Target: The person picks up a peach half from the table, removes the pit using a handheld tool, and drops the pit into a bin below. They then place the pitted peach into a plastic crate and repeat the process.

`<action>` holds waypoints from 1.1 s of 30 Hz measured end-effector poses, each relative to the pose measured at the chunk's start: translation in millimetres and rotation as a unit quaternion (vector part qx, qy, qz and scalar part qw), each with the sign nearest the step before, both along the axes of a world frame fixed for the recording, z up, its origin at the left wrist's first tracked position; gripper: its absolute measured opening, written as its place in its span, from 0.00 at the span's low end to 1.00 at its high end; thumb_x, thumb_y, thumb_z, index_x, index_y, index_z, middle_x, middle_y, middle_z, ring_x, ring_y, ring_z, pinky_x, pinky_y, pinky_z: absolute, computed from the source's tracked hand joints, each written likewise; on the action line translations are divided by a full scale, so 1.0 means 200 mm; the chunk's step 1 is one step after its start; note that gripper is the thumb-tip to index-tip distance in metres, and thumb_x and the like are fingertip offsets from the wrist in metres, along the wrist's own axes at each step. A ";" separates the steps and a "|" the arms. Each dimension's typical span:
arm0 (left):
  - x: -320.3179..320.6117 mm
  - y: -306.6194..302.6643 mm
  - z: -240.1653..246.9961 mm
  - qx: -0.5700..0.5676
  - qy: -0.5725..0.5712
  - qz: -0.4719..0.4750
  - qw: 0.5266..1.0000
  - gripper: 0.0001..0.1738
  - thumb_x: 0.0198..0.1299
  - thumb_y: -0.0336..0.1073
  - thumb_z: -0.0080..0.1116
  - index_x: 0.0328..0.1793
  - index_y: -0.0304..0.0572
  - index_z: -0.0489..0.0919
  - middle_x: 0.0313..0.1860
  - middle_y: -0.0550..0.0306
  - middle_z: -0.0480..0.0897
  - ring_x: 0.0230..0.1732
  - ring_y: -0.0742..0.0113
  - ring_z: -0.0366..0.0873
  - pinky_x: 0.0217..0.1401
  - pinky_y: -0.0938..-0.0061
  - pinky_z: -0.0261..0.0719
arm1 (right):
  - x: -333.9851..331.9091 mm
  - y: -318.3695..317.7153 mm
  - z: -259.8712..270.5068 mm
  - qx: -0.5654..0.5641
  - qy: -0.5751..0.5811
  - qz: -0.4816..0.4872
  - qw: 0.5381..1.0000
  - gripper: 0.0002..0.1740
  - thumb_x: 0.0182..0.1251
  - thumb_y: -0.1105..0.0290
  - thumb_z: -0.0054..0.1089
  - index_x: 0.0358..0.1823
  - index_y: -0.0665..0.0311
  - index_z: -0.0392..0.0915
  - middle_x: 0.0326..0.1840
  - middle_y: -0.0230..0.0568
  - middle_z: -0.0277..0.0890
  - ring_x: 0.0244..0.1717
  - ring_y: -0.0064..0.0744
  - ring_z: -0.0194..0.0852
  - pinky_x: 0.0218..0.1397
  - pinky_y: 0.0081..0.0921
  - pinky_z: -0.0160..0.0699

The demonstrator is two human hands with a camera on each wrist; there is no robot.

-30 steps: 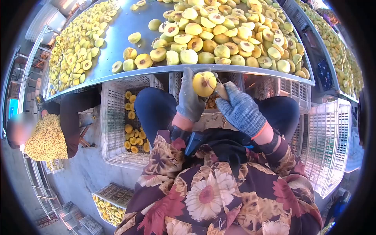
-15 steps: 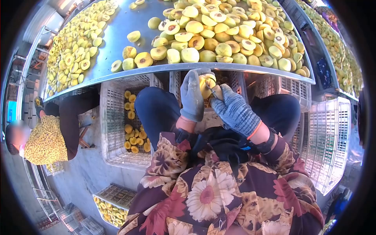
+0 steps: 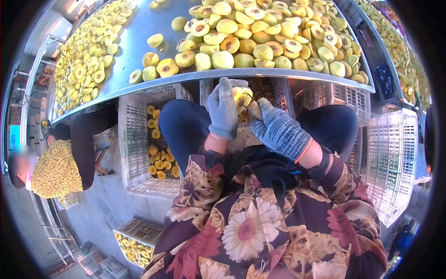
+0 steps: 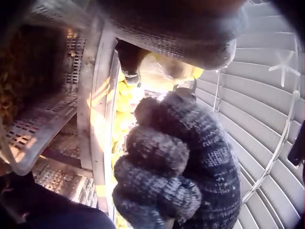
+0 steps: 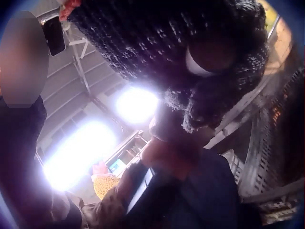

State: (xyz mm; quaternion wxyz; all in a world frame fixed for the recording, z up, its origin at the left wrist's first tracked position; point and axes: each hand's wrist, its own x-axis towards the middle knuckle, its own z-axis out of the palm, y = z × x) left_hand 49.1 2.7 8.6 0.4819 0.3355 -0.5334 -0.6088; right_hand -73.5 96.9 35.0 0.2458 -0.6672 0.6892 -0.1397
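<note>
My gloved left hand [image 3: 223,109] holds a yellow peach [image 3: 241,96] just below the table's front edge, its fingers behind the fruit. My right hand [image 3: 281,130], in a blue-grey knitted glove, grips the pale handle [image 3: 254,110] of a small pitting tool against the peach's near right side. The tool's working end is mostly hidden by the fruit. In the left wrist view, the right-hand glove [image 4: 176,162] shows its fingers curled tight, right below the peach [image 4: 167,71]. In the right wrist view the handle's round end [image 5: 209,55] pokes out of the dark glove.
A metal table [image 3: 139,46] bears heaps of halved peaches [image 3: 278,37]. A crate [image 3: 132,181] with peach halves stands left of my knees. White crates [image 3: 390,167] are stacked at the right. Another person [image 3: 58,162] sits at far left.
The peach has turned and tilted in my left hand, with the tool at its right side. My right hand has shifted slightly left, staying curled round the handle.
</note>
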 end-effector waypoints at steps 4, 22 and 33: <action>-0.01 0.01 0.04 0.102 0.059 -0.031 0.992 0.33 0.73 0.56 0.38 0.38 0.31 0.80 0.33 0.50 0.84 0.34 0.67 0.81 0.42 0.77 0.79 | 0.06 0.01 0.07 0.018 -0.043 -0.057 0.997 0.21 0.65 0.65 0.54 0.55 0.72 0.67 0.39 0.61 0.72 0.35 0.55 0.77 0.39 0.40 0.77; 0.01 -0.01 0.01 0.213 0.072 -0.031 0.974 0.31 0.69 0.55 0.47 0.28 0.31 0.78 0.25 0.47 0.82 0.26 0.62 0.82 0.31 0.74 0.81 | 0.08 -0.01 -0.06 0.088 -0.212 -0.083 0.970 0.21 0.62 0.64 0.58 0.50 0.70 0.68 0.33 0.56 0.77 0.34 0.52 0.80 0.37 0.39 0.77; 0.01 0.00 0.01 0.118 0.065 -0.023 0.991 0.32 0.70 0.55 0.46 0.27 0.31 0.80 0.25 0.48 0.83 0.25 0.65 0.81 0.31 0.76 0.80 | 0.08 -0.01 -0.10 0.033 -0.196 -0.062 0.978 0.17 0.62 0.66 0.58 0.48 0.69 0.70 0.34 0.51 0.77 0.34 0.47 0.79 0.38 0.36 0.76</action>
